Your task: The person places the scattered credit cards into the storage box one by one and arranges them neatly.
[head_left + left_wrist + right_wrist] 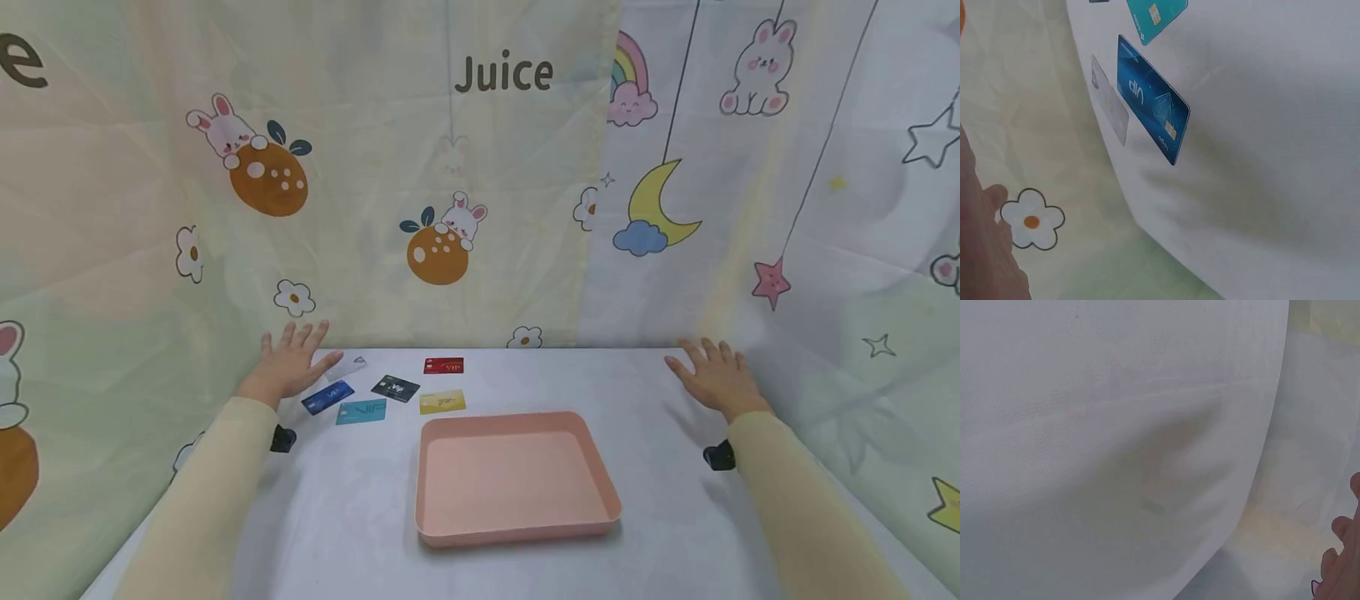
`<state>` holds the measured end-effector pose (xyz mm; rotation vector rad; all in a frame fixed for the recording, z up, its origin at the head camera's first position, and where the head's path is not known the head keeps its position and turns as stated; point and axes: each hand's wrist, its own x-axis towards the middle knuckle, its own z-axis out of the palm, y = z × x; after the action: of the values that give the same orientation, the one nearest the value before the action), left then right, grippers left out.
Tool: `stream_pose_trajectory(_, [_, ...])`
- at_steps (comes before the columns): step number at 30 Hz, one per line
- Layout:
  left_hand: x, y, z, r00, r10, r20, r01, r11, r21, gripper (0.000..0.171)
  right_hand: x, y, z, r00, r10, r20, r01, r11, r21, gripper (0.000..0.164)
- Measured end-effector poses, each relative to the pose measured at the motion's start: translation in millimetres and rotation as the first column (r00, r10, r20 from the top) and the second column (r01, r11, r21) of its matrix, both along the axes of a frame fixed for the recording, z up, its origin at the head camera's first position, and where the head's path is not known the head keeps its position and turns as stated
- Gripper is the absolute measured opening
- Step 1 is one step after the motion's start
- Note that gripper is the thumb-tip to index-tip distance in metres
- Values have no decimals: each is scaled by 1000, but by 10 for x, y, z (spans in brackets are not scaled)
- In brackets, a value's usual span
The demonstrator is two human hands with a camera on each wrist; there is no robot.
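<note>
My left hand (pixel 288 367), fingers spread, hovers at the table's far left with nothing in it. Closest to it are a whitish card (pixel 346 368) and a dark blue VIP card (pixel 327 397), both also in the left wrist view. Beside them lie a teal card (pixel 362 412), a black card (pixel 395 388), a yellow card (pixel 442 402) and a red VIP card (pixel 444 366). At the far right my right hand (pixel 717 379) is spread too, holding nothing; its shadow falls on the tabletop in the right wrist view. A pink tray (pixel 517 422) stands mid-table.
The white table (pixel 337 517) ends at a printed curtain (pixel 360 167) along the back, with more of it on both sides. Dark wrist cameras (pixel 720 456) sit on both forearms.
</note>
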<state>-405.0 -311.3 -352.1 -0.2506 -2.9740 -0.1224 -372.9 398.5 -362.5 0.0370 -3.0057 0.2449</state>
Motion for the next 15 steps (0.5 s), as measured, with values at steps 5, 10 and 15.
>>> stream_pose_trajectory(5, [-9, 30, 9, 1000, -1, 4, 1, 1000, -5, 95, 22, 52, -22, 1000, -12, -7, 12, 1000, 2, 91])
stream_pose_trajectory(10, [3, 50, -2, 1000, -2, 16, 2, 1000, -8, 93, 46, 108, -47, 1000, -14, 13, 14, 1000, 4, 92])
stream_pose_trajectory(15, [-16, 46, -18, 999, -8, 34, 8, 1000, -21, 93, 72, 154, -116, 999, -21, 35, 20, 1000, 16, 92])
